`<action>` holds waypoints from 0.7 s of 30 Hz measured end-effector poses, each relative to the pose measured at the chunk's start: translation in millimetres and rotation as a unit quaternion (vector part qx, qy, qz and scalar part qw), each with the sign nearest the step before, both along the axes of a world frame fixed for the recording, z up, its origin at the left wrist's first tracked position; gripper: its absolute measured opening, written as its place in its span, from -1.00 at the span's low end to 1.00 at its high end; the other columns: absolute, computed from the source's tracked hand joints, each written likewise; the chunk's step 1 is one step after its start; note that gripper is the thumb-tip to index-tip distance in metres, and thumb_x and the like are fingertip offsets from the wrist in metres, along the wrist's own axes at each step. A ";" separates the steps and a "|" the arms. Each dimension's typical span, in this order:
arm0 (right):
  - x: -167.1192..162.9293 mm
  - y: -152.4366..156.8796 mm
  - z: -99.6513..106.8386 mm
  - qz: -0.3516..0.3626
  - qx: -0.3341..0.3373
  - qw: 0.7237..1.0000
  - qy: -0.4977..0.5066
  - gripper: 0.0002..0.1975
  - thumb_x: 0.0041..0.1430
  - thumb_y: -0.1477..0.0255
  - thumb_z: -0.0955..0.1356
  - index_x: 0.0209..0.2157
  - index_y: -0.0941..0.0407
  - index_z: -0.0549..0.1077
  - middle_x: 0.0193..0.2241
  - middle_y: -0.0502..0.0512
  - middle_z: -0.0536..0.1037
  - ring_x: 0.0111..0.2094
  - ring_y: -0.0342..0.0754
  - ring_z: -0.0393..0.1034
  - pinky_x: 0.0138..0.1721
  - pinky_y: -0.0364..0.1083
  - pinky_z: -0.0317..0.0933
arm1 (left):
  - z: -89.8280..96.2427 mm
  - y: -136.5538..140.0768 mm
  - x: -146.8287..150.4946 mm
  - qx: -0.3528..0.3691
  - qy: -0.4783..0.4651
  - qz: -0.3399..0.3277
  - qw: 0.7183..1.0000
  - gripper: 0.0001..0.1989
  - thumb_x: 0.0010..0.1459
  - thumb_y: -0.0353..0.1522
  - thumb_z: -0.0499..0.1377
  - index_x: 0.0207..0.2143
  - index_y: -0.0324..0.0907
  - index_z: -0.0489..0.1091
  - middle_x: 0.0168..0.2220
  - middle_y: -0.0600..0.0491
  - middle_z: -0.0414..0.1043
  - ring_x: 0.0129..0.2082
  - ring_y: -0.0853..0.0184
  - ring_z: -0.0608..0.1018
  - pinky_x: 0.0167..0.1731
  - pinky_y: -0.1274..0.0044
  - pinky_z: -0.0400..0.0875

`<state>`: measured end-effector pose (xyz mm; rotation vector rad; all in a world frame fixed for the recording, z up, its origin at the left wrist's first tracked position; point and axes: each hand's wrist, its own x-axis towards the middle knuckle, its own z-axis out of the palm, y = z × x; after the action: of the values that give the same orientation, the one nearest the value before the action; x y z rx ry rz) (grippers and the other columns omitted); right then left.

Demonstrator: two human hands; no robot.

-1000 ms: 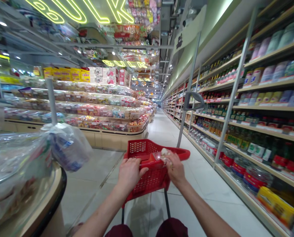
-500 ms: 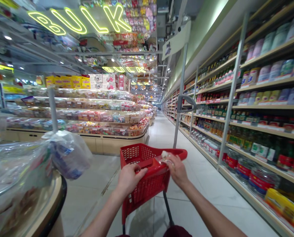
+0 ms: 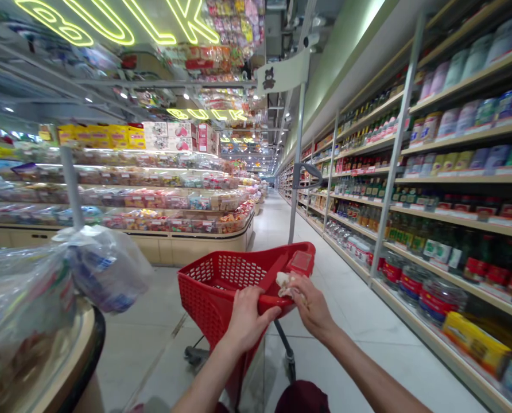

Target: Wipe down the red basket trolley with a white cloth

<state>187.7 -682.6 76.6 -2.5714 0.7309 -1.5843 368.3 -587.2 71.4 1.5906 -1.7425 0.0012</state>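
A red plastic shopping basket cart (image 3: 204,287) stands on dark legs with casters, right in front of me. My left hand (image 3: 248,318) grips its near rim, the fingers over the edge and the thumb stretched to the right along it. In my right hand (image 3: 311,307) is a crumpled off-white cloth or tissue (image 3: 284,283), pinched by the fingers at the rim's right part. Beyond that hand lies the cart's raised red corner with a rectangular panel (image 3: 301,261). Through its perforated walls, the visible part of the basket shows nothing inside.
Shelves of bottles and jars (image 3: 437,298) line the right side. At left are a rounded bulk bin (image 3: 81,355) and a hanging plastic bag (image 3: 105,269). A candy display (image 3: 174,223) stands beyond. A grey pole (image 3: 297,201) rises behind the cart, before a long aisle (image 3: 273,221).
The cart has turned, showing more of its left side and its right corner panel. My left hand has slid right along the rim. The right hand with the cloth has moved slightly nearer.
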 end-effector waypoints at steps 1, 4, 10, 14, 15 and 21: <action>-4.7 0.7 0.3 -0.016 0.002 1.000 -0.005 -0.77 0.13 0.42 0.15 -0.37 0.07 0.41 -0.31 0.06 0.51 -0.10 -0.03 0.32 -0.03 0.00 0.15 | -2.8 -2.1 -0.6 -0.002 -0.009 -0.017 1.000 -0.53 -0.02 -0.11 0.07 -0.12 -0.21 0.28 -0.11 -0.07 0.35 -0.09 0.20 0.35 -0.02 0.32 0.17; -25.0 -8.4 1.3 -0.091 0.030 0.994 -0.050 -0.76 0.11 0.37 0.15 -0.40 0.09 0.42 -0.41 0.06 0.52 -0.28 -0.02 0.41 -0.22 -0.04 0.28 | -20.0 -11.6 14.9 0.041 -0.024 -0.004 0.999 -0.49 0.04 -0.15 0.01 0.01 -0.21 0.17 0.07 -0.11 0.19 0.07 0.20 0.23 0.06 0.29 0.06; -27.8 -1.5 -12.1 -0.106 -0.022 0.994 -0.023 -0.79 0.13 0.45 0.15 -0.35 0.09 0.40 -0.16 0.12 0.46 -0.05 -0.02 0.29 -0.07 -0.03 0.19 | -55.2 -39.4 43.6 0.111 -0.043 0.102 0.988 -0.50 0.08 -0.20 -0.05 0.03 -0.26 0.14 0.13 -0.10 0.10 0.18 0.19 0.02 0.11 0.25 -0.05; -40.5 -10.9 -12.5 -0.169 -0.052 0.984 0.022 -0.79 0.13 0.46 0.15 -0.33 0.07 0.39 -0.16 0.12 0.46 -0.04 0.02 0.26 0.00 0.09 0.07 | -56.9 -42.8 30.5 0.119 -0.044 0.057 0.990 -0.54 0.11 -0.23 -0.08 0.05 -0.21 0.12 0.14 -0.05 0.10 0.18 0.24 0.04 0.11 0.27 -0.04; -46.5 -16.3 -11.0 -0.195 -0.046 0.980 0.017 -0.78 0.13 0.46 0.14 -0.35 0.07 0.39 -0.20 0.13 0.48 -0.06 0.02 0.28 -0.02 0.09 0.08 | -57.4 -42.7 27.7 0.121 -0.043 0.053 0.990 -0.55 0.11 -0.25 -0.08 0.06 -0.18 0.11 0.15 -0.03 0.09 0.18 0.25 0.04 0.11 0.24 -0.06; -23.0 -20.6 -17.6 -0.221 -0.064 0.972 0.050 -0.75 0.14 0.50 0.14 -0.26 0.09 0.39 -0.13 0.14 0.44 -0.04 0.04 0.25 -0.02 0.10 0.03 | -64.8 -49.9 18.0 0.126 -0.057 0.105 0.985 -0.50 0.10 -0.30 -0.08 0.10 -0.29 0.04 0.19 -0.12 -0.03 0.21 0.21 -0.05 0.11 0.18 -0.11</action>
<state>164.7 -703.2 59.0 -2.7338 1.3332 -1.6585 386.3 -637.1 6.5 1.9891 -1.7044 -0.0258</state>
